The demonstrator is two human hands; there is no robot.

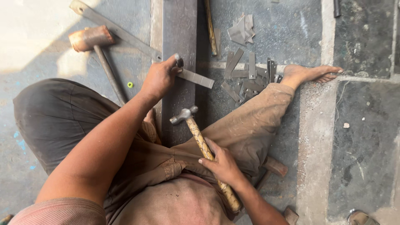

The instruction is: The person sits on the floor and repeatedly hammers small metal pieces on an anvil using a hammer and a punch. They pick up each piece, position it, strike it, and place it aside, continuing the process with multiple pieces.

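The person sits on the concrete floor point(366, 137) with legs spread around a long dark steel beam point(180, 29) that runs away from the body. The left hand point(159, 78) rests on the beam, its grip clamped on a short dark punch point(179, 61) held upright, the tip set on one end of a flat grey metal strip point(196, 78). The strip lies across the beam at a slight slant, its far end sticking out past the beam's right edge. The right hand point(222, 164) has its grip closed around the wrapped wooden handle of a ball-peen hammer point(183, 115), whose steel head hangs just above the beam, near the strip but apart from it. Beyond the right knee, beside the bare right foot point(310, 74), lies a loose pile of cut metal strips point(246, 79), with a smaller heap of offcuts point(241, 29) farther up. To the left lies a rusty sledgehammer point(91, 37), its handle partly under the left leg, beside a long flat bar point(112, 28).
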